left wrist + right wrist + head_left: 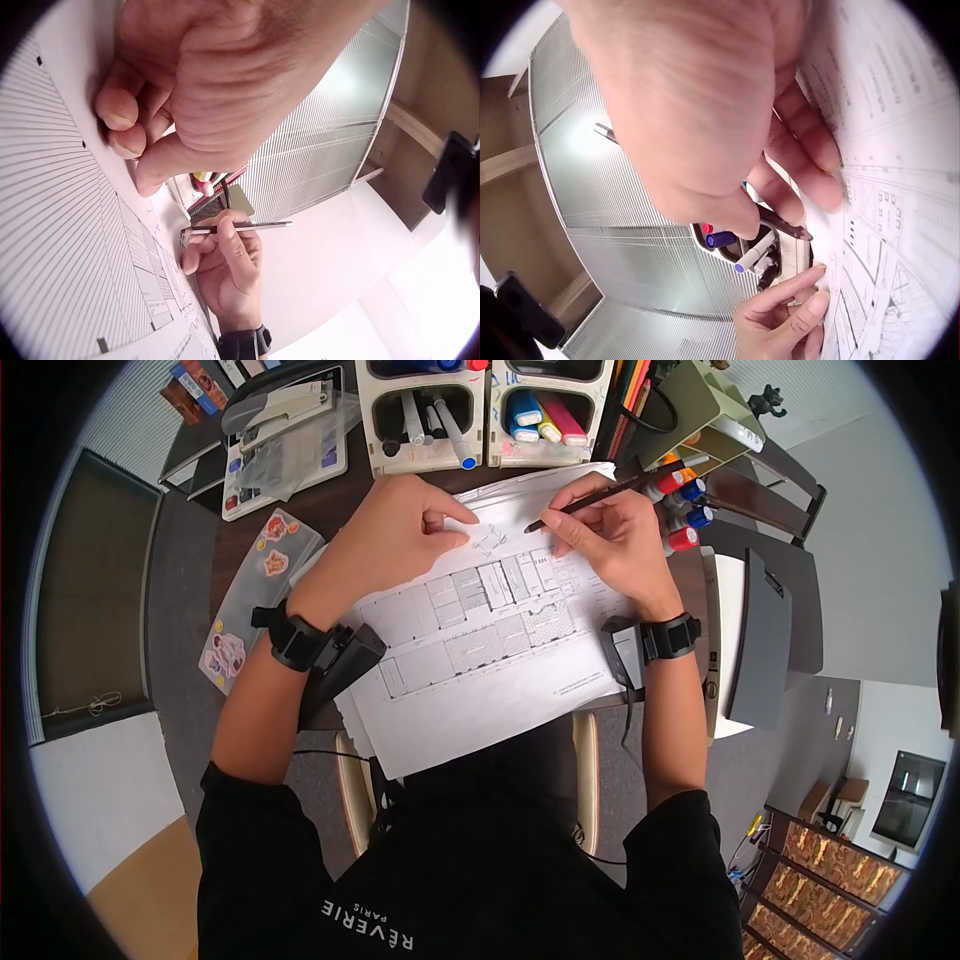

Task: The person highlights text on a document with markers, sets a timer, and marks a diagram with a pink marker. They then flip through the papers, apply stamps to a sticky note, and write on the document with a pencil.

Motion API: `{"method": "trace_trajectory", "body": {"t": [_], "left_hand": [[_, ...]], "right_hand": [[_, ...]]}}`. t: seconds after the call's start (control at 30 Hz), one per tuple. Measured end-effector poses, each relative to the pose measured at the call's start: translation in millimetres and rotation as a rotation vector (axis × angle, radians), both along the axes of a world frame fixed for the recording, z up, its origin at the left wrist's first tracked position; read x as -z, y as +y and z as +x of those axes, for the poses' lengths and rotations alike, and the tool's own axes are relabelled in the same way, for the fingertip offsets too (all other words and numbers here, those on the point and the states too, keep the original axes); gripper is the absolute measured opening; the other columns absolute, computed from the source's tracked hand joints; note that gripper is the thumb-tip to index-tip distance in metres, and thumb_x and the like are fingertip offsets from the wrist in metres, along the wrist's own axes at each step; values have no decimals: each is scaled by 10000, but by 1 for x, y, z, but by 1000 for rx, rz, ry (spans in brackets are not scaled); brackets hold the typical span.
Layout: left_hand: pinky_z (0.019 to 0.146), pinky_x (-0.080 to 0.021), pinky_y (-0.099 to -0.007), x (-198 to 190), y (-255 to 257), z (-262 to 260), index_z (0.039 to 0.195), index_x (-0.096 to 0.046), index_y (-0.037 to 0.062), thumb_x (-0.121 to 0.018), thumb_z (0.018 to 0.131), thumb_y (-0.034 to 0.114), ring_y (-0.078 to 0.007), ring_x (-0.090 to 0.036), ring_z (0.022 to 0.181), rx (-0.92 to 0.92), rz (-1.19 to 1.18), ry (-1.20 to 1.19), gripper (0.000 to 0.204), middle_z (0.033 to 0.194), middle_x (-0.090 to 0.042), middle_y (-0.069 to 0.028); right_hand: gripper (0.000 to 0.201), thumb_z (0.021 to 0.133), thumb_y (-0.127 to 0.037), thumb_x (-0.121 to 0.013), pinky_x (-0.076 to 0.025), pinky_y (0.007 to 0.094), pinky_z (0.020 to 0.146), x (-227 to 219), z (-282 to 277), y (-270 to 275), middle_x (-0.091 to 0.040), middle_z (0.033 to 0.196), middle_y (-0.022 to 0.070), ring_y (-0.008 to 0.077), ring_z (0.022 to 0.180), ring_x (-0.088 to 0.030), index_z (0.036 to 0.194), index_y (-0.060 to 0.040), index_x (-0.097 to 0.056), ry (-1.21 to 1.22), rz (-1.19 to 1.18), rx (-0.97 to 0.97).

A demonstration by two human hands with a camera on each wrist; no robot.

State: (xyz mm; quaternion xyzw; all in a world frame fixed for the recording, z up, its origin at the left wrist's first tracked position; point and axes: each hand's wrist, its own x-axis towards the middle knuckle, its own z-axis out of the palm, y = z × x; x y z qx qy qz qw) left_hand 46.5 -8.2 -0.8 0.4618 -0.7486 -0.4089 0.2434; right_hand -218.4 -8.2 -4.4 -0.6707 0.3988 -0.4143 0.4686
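A printed sheet with a floor-plan drawing (440,725) lies on top of a stack of papers. Above the plan is a small hand-drawn sketch (489,541). My left hand (388,532) rests on the sheet left of the sketch, fingers loosely bent and fingertips at the paper, holding nothing. In my right hand (622,542) I pinch a slim dark pencil (634,483), its grey end up to the right. The pencil's point is just right of the sketch, close over the paper. In the right wrist view, some right fingertips (829,196) are down at the sheet.
Behind the papers stand pen holders (428,463) with markers and highlighters. Several red- and blue-capped bottles (684,518) stand right of my right hand. A stickered clear pouch (250,595) lies at the left, a white tray (240,495) behind it. A printer-like device (755,635) is at the right.
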Motion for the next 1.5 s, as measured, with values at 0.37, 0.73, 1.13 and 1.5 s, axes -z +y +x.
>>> {"method": "trace_trajectory", "body": {"t": [0.37,0.73,1.13,1.5], "left_hand": [[457,-381,-222,2,1,0,1087,-752,-7,-737,864,8,-42,-482,513,14,-91,-12,224,674,-595,-23],[448,-387,-220,3,0,-1,1096,-751,-10,-734,859,-7,-45,-493,507,-14,-36,-6,237,683,-611,-29],[443,-391,-228,1,0,0,1084,-744,-22,-739,862,11,-48,-503,498,6,-41,-9,225,676,-623,-42],[474,-405,-225,4,-1,0,1080,-751,-10,-748,848,17,-48,-510,541,-5,-64,-29,234,702,-629,-44]], "right_hand": [[243,861,-22,-754,-380,234,477,9,-3,-2,-731,905,33,33,536,-531,661,99,-685,123,-81,25],[171,882,-30,-745,-402,226,477,8,-1,-3,-726,904,45,52,542,-572,781,104,-710,109,-46,9],[146,896,-34,-734,-440,224,519,5,-4,-3,-707,960,43,71,606,-632,849,104,-726,75,-32,29],[110,890,-46,-738,-436,229,495,4,-3,-3,-716,762,52,71,554,-619,862,59,-724,171,-88,37]]}}
